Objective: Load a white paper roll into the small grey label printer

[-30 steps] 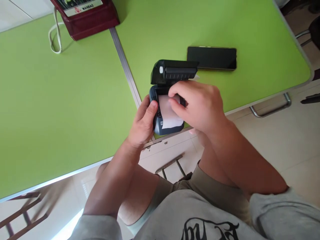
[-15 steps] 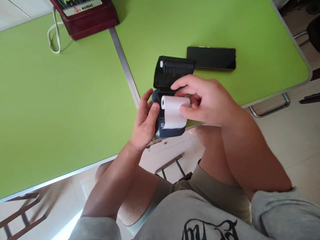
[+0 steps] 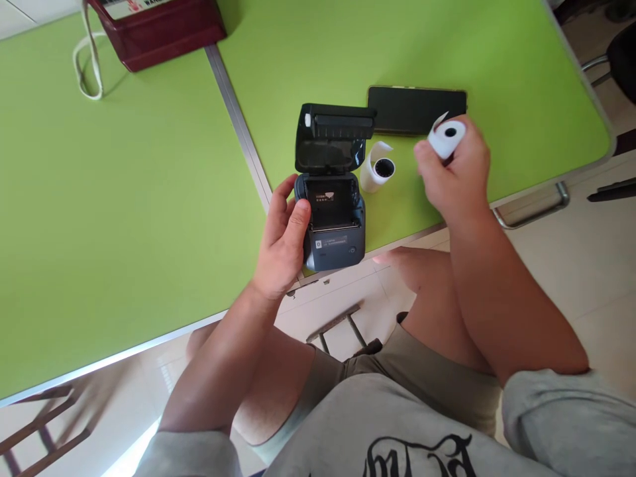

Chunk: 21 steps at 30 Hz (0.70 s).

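A small dark printer (image 3: 332, 218) stands near the front edge of the green table (image 3: 124, 199) with its lid (image 3: 332, 136) swung up and its paper bay empty. My left hand (image 3: 282, 242) grips the printer's left side. My right hand (image 3: 454, 175) is lifted to the right of the printer and pinches a white paper roll (image 3: 447, 137). A second white paper roll (image 3: 376, 173) stands on the table just right of the printer.
A black phone (image 3: 416, 110) lies flat behind the rolls. A dark red device (image 3: 159, 23) with a white cord (image 3: 84, 66) sits at the far left. A metal seam (image 3: 238, 126) divides the table. Chair frames show below and right.
My right hand has lifted the paper roll out of the printer and carried it to the right. The bay is now empty, and the second roll on the table has come into view.
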### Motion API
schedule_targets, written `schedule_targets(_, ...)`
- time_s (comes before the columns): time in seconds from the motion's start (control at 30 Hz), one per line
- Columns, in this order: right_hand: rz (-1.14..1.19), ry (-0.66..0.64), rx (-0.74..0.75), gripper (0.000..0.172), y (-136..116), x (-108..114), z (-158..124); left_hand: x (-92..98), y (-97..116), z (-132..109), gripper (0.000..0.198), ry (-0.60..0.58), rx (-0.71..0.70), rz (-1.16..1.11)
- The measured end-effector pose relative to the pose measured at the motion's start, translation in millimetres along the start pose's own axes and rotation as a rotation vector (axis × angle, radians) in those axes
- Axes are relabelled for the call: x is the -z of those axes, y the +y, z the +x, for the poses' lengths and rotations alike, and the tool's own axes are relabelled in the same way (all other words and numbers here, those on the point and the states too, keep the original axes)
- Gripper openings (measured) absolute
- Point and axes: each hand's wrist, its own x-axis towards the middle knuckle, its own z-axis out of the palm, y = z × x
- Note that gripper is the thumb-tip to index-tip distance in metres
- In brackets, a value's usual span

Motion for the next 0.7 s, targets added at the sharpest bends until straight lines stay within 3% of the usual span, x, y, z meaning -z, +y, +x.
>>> schedule_targets(0.07, -0.054, 0.004, 0.040, 0.018, -10.8, 2.9, -1.0, 0.2, -0.5, 0.4, 0.053, 0.020, 0.004, -0.002)
schedule_targets(0.23, -0.156, -0.066, -0.036, 0.036, -16.5, 5.9, 1.2, 0.5, -0.8, 0.0, 0.051, -0.001, -0.041, 0.015)
schedule_targets(0.33, -0.176, 0.061, 0.083, 0.041, -18.7, 10.4, -3.6, 0.2, -0.4, -1.1, 0.047, -0.023, -0.056, 0.016)
schedule_targets(0.47, -0.126, 0.210, 0.304, 0.023, -40.9, 18.4, -23.3, -0.6, 0.9, -1.7, 0.048, -0.007, -0.041, -0.009)
schedule_targets(0.57, -0.051, 0.147, 0.419, 0.028, -57.7, 11.8, -37.4, -1.3, 1.8, -1.7, 0.049, -0.001, -0.028, -0.042)
schedule_targets(0.7, 0.050, 0.011, 0.306, 0.059, -60.0, -14.2, -42.1, -1.8, 2.7, -1.9, 0.045, -0.033, -0.033, -0.061)
